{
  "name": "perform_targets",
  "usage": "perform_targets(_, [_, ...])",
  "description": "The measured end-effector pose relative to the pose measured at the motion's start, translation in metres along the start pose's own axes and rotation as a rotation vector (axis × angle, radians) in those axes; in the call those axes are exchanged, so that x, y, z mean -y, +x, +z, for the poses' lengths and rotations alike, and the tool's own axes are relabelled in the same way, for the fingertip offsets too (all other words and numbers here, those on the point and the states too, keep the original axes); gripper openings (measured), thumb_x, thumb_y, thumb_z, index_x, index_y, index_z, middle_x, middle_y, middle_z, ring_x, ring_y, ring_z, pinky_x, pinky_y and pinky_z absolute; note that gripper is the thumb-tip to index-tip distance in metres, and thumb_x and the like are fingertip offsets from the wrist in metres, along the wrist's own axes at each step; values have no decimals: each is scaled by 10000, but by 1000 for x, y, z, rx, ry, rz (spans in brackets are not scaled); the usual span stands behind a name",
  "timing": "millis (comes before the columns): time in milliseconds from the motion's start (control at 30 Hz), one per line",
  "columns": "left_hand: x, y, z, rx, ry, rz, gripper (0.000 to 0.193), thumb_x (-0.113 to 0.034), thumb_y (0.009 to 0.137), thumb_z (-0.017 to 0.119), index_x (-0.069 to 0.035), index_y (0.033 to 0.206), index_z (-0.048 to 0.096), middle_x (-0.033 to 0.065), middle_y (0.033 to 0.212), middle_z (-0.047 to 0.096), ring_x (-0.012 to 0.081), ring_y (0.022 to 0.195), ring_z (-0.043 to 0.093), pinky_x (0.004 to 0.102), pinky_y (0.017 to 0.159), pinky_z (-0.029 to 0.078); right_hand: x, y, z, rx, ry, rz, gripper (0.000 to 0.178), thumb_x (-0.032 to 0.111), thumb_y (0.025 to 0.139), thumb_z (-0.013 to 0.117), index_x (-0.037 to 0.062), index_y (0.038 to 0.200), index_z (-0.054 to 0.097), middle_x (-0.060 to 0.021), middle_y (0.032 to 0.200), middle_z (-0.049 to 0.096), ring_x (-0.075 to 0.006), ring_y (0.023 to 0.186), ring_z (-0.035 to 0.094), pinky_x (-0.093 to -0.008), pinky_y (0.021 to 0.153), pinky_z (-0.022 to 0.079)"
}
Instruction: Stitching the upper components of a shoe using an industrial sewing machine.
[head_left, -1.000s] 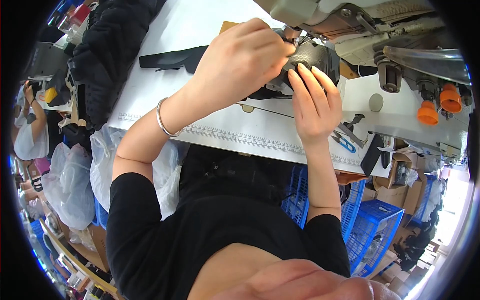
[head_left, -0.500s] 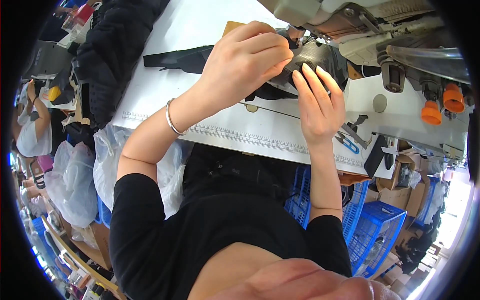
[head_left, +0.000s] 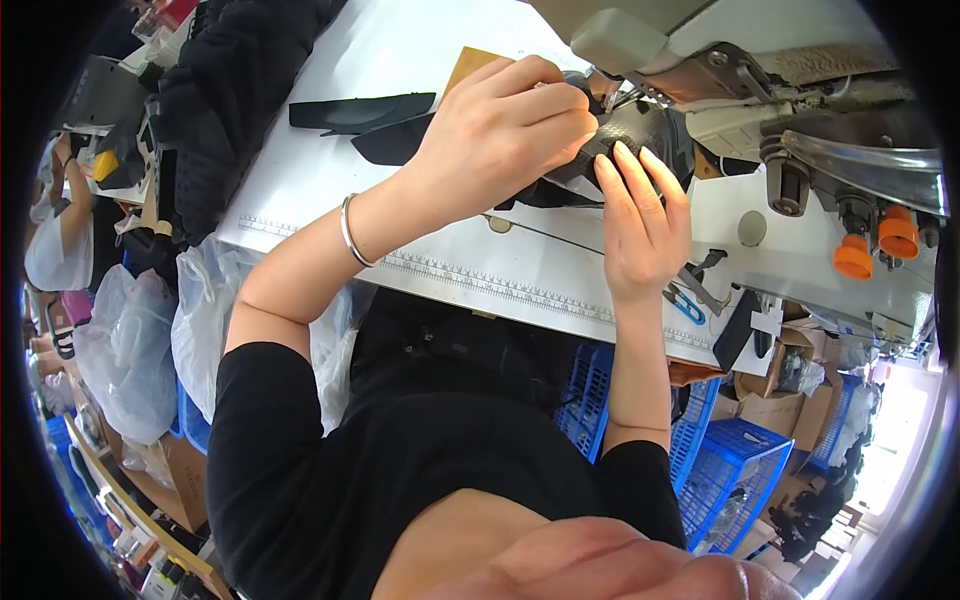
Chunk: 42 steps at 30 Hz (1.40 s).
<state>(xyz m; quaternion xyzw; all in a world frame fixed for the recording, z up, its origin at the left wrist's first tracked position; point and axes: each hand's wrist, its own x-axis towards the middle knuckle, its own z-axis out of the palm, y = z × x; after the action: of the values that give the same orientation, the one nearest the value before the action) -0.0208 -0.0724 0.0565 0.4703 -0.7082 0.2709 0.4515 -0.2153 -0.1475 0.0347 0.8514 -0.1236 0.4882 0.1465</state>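
Note:
A black textured piece (head_left: 640,128) lies under the needle area of a sewing machine (head_left: 620,42). My left hand (head_left: 510,120) is closed in a pinch at the piece's left edge, close to the presser foot (head_left: 603,92); its fingertips partly hide what they grip. On the piece's near right side rests my right hand (head_left: 642,225), its fingers stretched out and pressing down lightly, holding nothing. Flat black pieces (head_left: 362,110) stick out to the left from behind my left hand. A tan board (head_left: 474,66) shows behind that hand.
The white table (head_left: 330,190) has a ruler strip (head_left: 500,292) along its near edge. Blue thread snips (head_left: 686,305) lie right of my right wrist. Orange knobs (head_left: 898,235) hang at the right. A black material pile (head_left: 215,110) stands left; blue crates (head_left: 738,470) sit below.
The view has shifted slightly. One flat black piece at the left has swung out from under the strip and now shows separately. Both hands keep nearly the same places on the textured piece.

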Motion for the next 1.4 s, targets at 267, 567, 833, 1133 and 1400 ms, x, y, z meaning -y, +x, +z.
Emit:
perform_targets(267, [-5,0,10,-65,54,-32,209,-46,706,803,-56,901,730,12,956,694,221,854,649,327,717,554,-13,3,-3,24,35,-12,276,100,744,761,88,1015,812,-58,1092,765,-250,1025,703,-357,862,597])
perform_targets(567, [-7,-2,17,-87,113,-45,169,-39,723,801,-56,871,720,8,962,696,214,848,644,317,715,555,-18,8,-4,37,-5,-45,272,101,759,740,99,1021,813,-53,1090,764,-243,1014,715,-333,841,599])
perform_targets(833, [-14,-2,21,-92,175,-44,166,-52,723,800,-56,870,723,10,939,676,210,825,618,315,700,547,-31,9,-1,48,23,-49,305,113,750,718,142,1037,818,-49,1110,762,-243,1062,711,-344,884,586])
perform_targets(1133, [-22,-4,12,-55,95,-72,191,-75,743,826,-40,903,728,27,970,681,218,825,609,314,705,546,-46,14,-4,147,183,106,310,-63,853,684,88,1095,804,-78,1151,767,-281,1101,715,-348,964,556])
perform_targets(1400, [-10,-4,-19,159,48,-27,354,-54,760,748,-43,1113,719,61,1160,699,228,987,646,310,829,568,-26,11,-23,166,107,192,327,19,895,685,109,1198,769,-78,1146,644,-221,973,638,-320,879,510])
